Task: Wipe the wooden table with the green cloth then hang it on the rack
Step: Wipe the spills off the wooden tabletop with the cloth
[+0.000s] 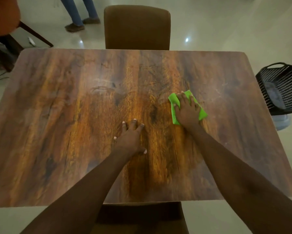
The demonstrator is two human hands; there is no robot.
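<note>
A bright green cloth [201,114], folded into a pad, lies on the wooden table [61,115] right of centre. My right hand [187,110] presses flat on top of it, fingers spread, covering its middle. My left hand [131,137] rests palm down on the bare wood near the table's centre, fingers apart, holding nothing. A black rack [282,86] with white wires stands off the table's right edge, tilted, on the floor side.
A brown chair [136,27] stands at the far side of the table, another chair [140,217] at the near side below my arms. A person's legs [77,14] are at the back left, beside an orange chair [3,16].
</note>
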